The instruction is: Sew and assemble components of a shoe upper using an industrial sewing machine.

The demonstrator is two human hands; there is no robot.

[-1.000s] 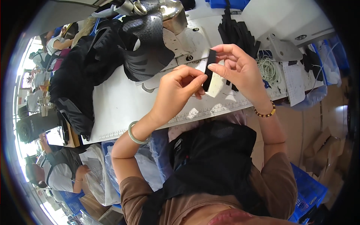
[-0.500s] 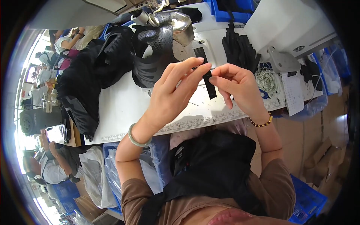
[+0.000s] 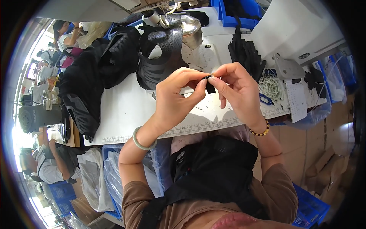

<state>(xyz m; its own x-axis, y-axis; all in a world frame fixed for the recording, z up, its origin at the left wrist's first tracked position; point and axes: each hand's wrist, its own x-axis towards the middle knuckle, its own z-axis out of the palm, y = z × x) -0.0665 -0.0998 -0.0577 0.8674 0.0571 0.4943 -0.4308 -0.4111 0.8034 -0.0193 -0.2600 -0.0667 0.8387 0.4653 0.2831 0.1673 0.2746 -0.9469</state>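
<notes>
Both my hands meet over the white sewing table (image 3: 126, 110), pinching a short black strip (image 3: 210, 87) between them. My left hand (image 3: 177, 93) grips it with thumb and forefinger, and my right hand (image 3: 240, 89) pinches it from the other side. The strip looks folded at the fingertips, and a piece of it hangs below them. Left of my hands lies a black shoe upper piece (image 3: 162, 61) with a cut-out hole. A bundle of black strips (image 3: 246, 55) lies beyond my right hand.
A sewing machine (image 3: 297, 30) stands at the back right, its shiny metal part (image 3: 190, 32) behind my hands. Black shoe uppers (image 3: 82, 84) pile up on the left. Pale cord (image 3: 271, 87), a blue thread snipper (image 3: 265, 99) and a paper sheet (image 3: 297, 101) lie right. A blue bin (image 3: 240, 21) sits behind.
The black strip hung long and straight before; now it is folded up between my fingertips. My left fingers have closed into a pinch, and both hands have come together.
</notes>
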